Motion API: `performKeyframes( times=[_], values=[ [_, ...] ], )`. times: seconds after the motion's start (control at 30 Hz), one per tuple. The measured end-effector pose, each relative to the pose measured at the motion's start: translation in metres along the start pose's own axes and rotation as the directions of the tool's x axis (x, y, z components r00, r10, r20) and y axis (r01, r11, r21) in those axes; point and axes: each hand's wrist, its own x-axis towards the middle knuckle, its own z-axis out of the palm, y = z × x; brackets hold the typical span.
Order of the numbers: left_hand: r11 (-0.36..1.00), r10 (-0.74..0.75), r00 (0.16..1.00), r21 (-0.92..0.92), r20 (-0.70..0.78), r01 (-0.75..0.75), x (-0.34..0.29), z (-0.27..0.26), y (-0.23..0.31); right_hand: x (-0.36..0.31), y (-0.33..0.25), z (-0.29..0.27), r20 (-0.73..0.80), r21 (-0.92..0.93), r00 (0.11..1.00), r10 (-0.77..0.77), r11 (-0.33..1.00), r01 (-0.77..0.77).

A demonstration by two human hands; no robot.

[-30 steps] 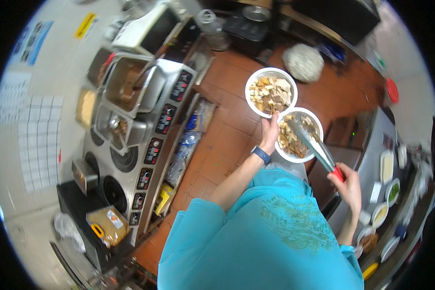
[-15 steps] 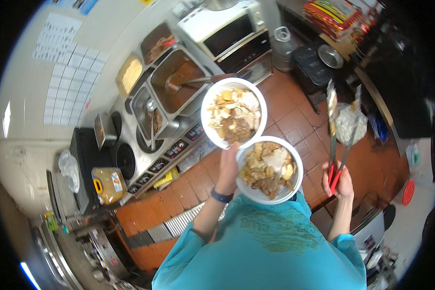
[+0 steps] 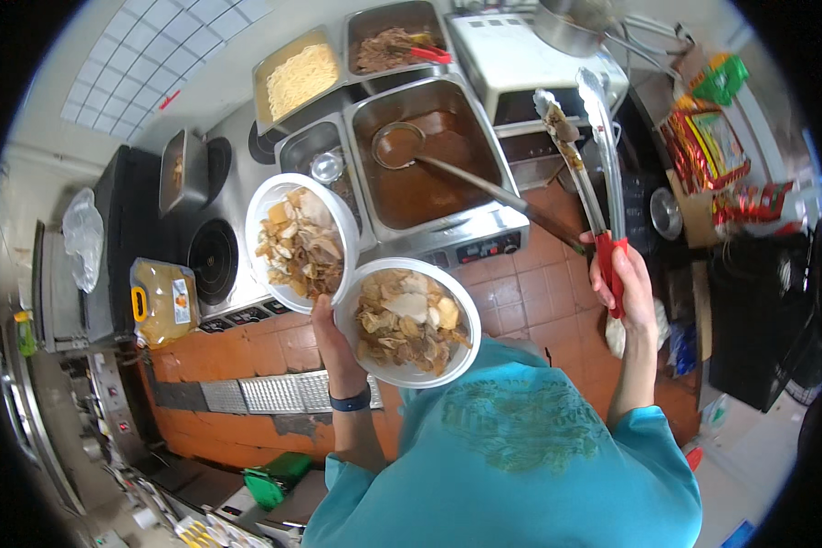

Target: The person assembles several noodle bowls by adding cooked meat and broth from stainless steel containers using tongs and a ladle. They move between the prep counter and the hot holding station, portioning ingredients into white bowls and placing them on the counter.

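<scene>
Left hand (image 3: 340, 356): Banded at the wrist by a dark strap (image 3: 350, 402), it has its grip clamped on the edge of the upper bowl (image 3: 258, 219); the fingers underneath are hidden, so how they bear the lower bowl (image 3: 391, 372) cannot be told.
Twin bowls: White and round, they sit side by side in front of the teal shirt (image 3: 521, 457), rims meeting or overlapping near the thumb, each loaded with brown and pale sliced food and yellow chunks.
Right hand (image 3: 630, 288): Its grip is closed around the red handles of steel tongs (image 3: 610, 173), raised well apart from the bowls.
Tong tips: Spread apart, with a brown scrap on the left one, they show against the white oven (image 3: 530, 55).
Sauce pan (image 3: 444, 219): Beyond the bowls, it holds brown liquid and a ladle (image 3: 484, 187) whose long handle reaches toward the right hand; whether they touch is unclear.
Rim hold: Both bowls are best kept level and snug together, since a tilt could spill the loose top pieces.
Tong care: A light squeeze should keep the scrap from dropping, with the arms kept clear of that ladle handle.
</scene>
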Motion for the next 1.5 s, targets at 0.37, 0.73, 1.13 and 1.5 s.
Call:
performKeyframes(
  times=[0.37, 0.73, 1.13, 1.5],
  values=[
    [0.978, 0.187, 0.906, -0.013, -0.380, -0.208, 0.053, -0.074, 0.036, 0.104, -0.051, 0.058, 0.037, -0.370, 0.996, 0.076, 0.927, -0.057],
    [0.959, 0.123, 0.863, -0.166, -0.490, -0.231, 0.036, -0.062, 0.029, 0.174, -0.039, 0.038, 0.130, -0.948, 0.991, -0.041, 0.288, 0.136],
    [0.932, 0.088, 0.718, -0.196, -0.690, -0.303, -0.060, -0.063, 0.022, 0.239, -0.021, 0.053, 0.443, -0.879, 0.890, 0.107, 0.248, 0.407],
    [0.941, 0.062, 0.721, -0.200, -0.690, -0.272, -0.044, -0.101, 0.019, 0.229, -0.018, 0.050, 0.364, -0.920, 0.926, 0.100, 0.196, 0.341]
  ],
)
